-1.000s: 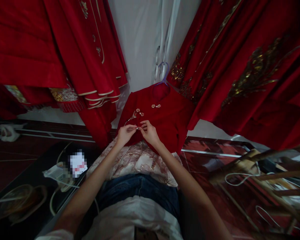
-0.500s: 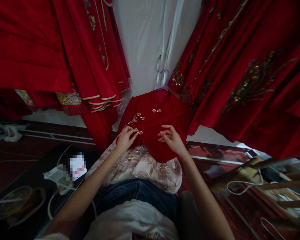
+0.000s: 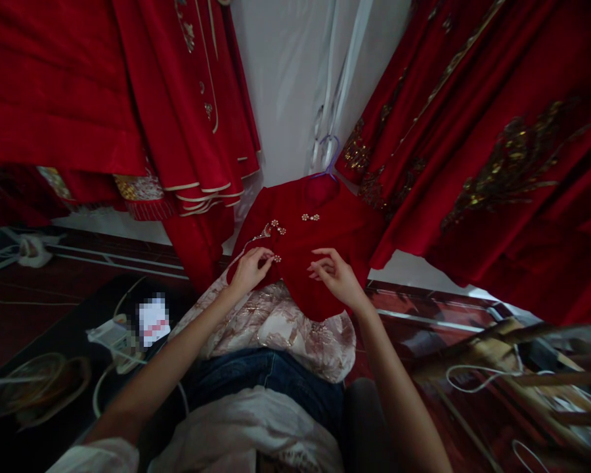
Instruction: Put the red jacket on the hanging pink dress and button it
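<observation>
Red jacket (image 3: 295,240) is across the lap (image 3: 270,369) on pale brocade (image 3: 278,322), probably to keep it handy, left hand (image 3: 249,270) pinching a beaded flower clasp (image 3: 278,259), seemingly steadying it, right hand (image 3: 337,276) half-curled, can't tell if gripping anything.

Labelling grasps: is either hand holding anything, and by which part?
Left hand: fingers at picture-left side of the lower beaded fastener on the red garment; whether pinched can't be told. Right hand: nothing visibly held; anything very fine can't be ruled out.
</observation>
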Motion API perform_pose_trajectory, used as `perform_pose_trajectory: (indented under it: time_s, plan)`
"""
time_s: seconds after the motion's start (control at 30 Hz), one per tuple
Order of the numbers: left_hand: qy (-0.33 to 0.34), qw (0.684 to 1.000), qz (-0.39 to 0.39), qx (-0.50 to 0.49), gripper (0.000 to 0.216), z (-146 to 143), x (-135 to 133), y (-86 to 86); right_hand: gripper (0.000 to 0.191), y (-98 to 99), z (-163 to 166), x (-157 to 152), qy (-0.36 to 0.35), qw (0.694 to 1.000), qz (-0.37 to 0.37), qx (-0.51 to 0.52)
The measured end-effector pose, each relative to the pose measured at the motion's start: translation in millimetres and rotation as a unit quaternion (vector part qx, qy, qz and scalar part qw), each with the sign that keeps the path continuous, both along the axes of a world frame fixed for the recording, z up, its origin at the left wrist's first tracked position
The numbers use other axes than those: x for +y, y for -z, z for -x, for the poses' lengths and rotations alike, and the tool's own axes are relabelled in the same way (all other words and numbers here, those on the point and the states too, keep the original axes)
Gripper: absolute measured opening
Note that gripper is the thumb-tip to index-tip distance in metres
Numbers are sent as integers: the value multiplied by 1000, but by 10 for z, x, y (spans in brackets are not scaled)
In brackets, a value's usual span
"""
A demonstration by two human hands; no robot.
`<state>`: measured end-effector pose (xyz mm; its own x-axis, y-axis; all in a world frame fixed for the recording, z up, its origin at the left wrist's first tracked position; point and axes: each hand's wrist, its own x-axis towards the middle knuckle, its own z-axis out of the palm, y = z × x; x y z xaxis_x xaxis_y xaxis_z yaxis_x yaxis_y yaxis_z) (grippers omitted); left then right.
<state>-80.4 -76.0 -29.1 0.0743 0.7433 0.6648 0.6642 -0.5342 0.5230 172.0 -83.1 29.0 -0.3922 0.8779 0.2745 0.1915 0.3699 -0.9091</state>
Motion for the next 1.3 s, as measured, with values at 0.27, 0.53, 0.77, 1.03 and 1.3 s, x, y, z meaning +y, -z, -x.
perform_pose_trajectory:
  time_s: [0.27,0.53,0.77,1.03,1.3]
  plan:
    - [-62,987,-23,149,24,34,447,-363,31,-50,-67,-17,-8,1000,-11,-12]
    - [-24,945,-23,325,13,81,958,-648,25,-96,-87,-15,-10,999,-26,-30]
    - [113,935,-34,334,12,172,1130,-807,22,-100,-111,13,-8,999,-21,-27]
    - [25,942,-59,329,35,-324,1064,-878,21,-101,-143,11,-15,999,-32,-39]
    - [9,954,-77,291,25,-726,1372,-894,21,-107,-188,12,-11,998,-40,-41]
